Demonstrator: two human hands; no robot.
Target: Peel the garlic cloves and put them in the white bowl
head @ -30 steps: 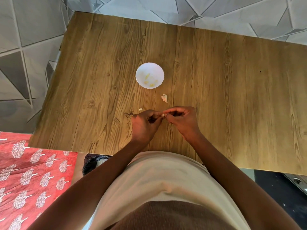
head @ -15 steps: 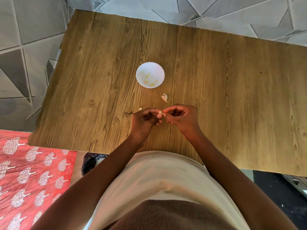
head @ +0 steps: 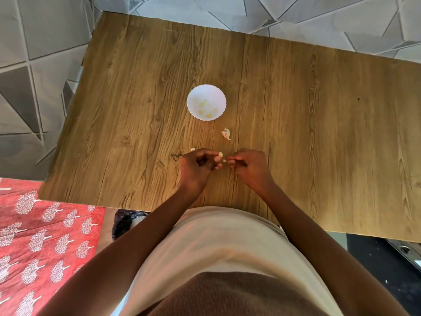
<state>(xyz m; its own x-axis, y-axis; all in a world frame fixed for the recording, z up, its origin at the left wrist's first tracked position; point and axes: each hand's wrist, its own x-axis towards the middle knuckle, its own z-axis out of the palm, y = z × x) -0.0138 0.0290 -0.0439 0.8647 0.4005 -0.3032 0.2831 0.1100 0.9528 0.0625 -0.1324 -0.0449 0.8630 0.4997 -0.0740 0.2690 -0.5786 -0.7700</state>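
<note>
A small white bowl (head: 206,90) stands on the wooden table (head: 296,110) and holds several peeled garlic cloves (head: 202,103). Near the table's front edge, my left hand (head: 197,167) pinches a pale garlic clove (head: 220,154) at its fingertips. My right hand (head: 250,167) is just to the right of it, fingers curled and thumb and forefinger pinched together near the clove; whether they hold a bit of skin I cannot tell. A piece of garlic skin (head: 226,134) lies between the hands and the bowl. A small pale scrap (head: 193,149) lies left of my left hand.
A red cloth with white tree prints (head: 41,236) lies at the lower left, below the table's edge. The floor around the table has grey tiles (head: 34,65). A dark item (head: 127,222) sits by the table's front edge near my left arm.
My hands have drawn slightly apart. The clove, hidden between the fingertips a second ago, now shows at my left fingertips.
</note>
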